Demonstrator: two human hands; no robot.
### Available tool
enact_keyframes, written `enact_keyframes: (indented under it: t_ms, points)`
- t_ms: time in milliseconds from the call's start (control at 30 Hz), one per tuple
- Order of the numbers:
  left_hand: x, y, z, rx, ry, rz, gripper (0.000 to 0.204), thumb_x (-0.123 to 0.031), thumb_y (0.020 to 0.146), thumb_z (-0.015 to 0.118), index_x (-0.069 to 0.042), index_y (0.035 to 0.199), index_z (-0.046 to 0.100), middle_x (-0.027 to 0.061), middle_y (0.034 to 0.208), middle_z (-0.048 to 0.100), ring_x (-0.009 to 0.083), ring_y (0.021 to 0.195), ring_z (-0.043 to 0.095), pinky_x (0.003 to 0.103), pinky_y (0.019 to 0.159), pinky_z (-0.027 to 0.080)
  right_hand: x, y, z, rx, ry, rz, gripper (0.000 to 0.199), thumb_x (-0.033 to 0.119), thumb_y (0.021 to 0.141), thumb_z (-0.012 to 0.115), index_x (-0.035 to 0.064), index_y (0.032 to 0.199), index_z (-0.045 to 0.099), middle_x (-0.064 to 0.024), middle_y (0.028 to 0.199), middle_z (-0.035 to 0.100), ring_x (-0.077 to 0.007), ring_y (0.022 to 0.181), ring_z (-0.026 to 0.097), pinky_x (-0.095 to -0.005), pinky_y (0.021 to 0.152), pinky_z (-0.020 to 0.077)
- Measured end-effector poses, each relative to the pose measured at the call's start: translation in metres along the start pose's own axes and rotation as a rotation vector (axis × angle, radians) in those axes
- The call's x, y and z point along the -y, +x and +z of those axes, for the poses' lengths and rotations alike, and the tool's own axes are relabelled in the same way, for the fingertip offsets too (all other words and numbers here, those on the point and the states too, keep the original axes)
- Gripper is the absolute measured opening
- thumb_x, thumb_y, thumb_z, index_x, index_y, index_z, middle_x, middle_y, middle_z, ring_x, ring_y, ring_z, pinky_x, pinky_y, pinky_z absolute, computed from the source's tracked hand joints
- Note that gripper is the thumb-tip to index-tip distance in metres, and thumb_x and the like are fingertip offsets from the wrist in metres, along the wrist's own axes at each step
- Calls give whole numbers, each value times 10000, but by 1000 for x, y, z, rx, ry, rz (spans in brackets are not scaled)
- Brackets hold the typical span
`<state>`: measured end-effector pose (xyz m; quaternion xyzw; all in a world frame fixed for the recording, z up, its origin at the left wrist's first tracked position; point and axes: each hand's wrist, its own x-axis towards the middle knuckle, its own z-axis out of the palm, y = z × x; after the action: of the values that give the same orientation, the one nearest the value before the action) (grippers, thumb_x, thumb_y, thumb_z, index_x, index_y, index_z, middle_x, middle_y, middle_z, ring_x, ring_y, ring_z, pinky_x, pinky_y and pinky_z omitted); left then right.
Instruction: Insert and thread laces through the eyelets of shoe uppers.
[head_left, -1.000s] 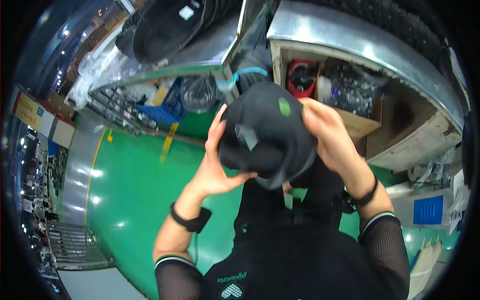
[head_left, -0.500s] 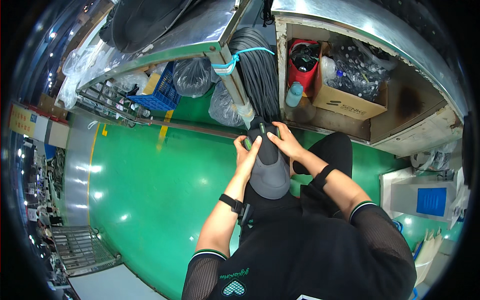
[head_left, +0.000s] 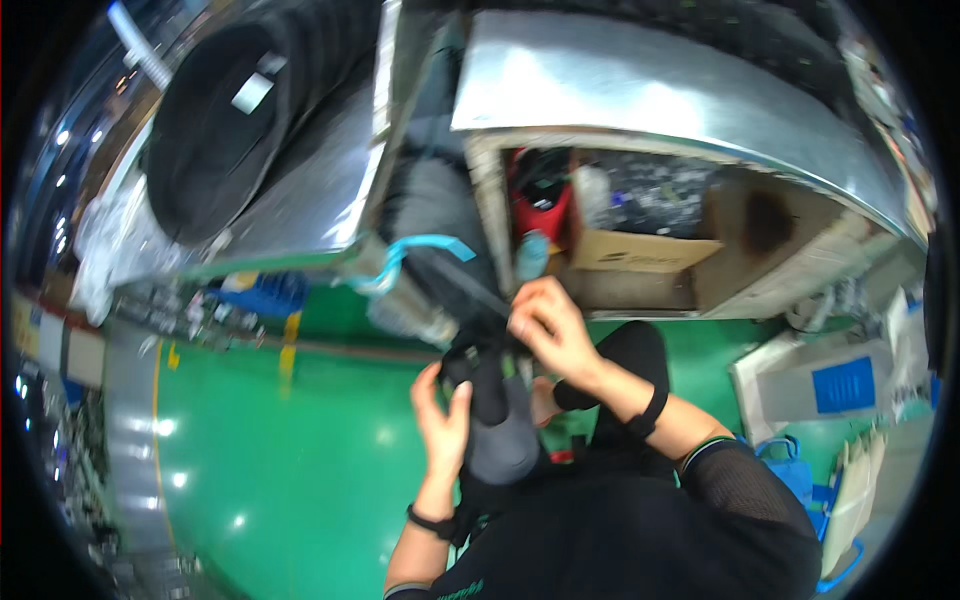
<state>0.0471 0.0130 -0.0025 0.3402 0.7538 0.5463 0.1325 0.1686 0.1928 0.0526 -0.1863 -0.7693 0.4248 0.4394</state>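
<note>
A grey and black shoe (head_left: 505, 448) rests on my lap, its smooth rounded grey end toward me and its dark upper part away from me. My left hand (head_left: 441, 425) grips the shoe's left side, thumb on top. Above the shoe's right side, my right hand (head_left: 556, 338) is closed, its fingertips pinched together at a thin grey cord (head_left: 470, 284). That cord slants up toward a thick hanging bundle of grey cords (head_left: 435, 205), bound with a light blue tie (head_left: 425, 246). Motion blurs the fingertips and the shoe's upper.
A metal-topped table (head_left: 330, 190) bearing a large black roll (head_left: 215, 130) stands at far left. At right, an open cabinet (head_left: 640, 285) holds a cardboard box (head_left: 645, 252), a red container (head_left: 540, 215) and a pale blue bottle (head_left: 533, 256). Green floor (head_left: 300, 450) spreads left.
My right hand has left the shoe and moved up to the cord beside the bundle. My left hand stays on the shoe. The whole view has shifted.
</note>
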Motion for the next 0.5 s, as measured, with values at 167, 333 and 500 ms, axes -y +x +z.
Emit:
enact_keyframes:
  t_ms: [167, 333, 500]
  points:
    - [-103, 22, -51, 725, -1103, -316, 829, -461, 878, 627, -2, 1458, 252, 193, 1250, 545, 354, 1139, 555, 502, 907, 499, 19, -136, -29, 1279, 356, 55, 87, 119, 898, 545, 36, 871, 547, -91, 840, 591, -247, 797, 591, -378, 724, 461]
    - [-96, 50, -3, 1306, -1919, -457, 707, -412, 880, 621, 5, 1387, 358, 189, 1227, 558, 361, 1102, 570, 496, 882, 504, -31, -215, -110, 677, 147, 279, 182, 221, 943, 555, 40, 956, 569, -32, 693, 561, -170, 610, 556, -347, 576, 443]
    - [-129, 35, -13, 1485, -2243, -616, 605, -361, 878, 607, 6, 1315, 406, 195, 1188, 565, 371, 1081, 571, 501, 871, 497, -32, -172, -187, 352, 1251, 1173, 181, 226, 966, 582, 51, 1010, 578, 66, 629, 464, -6, 464, 332, -171, 409, 251]
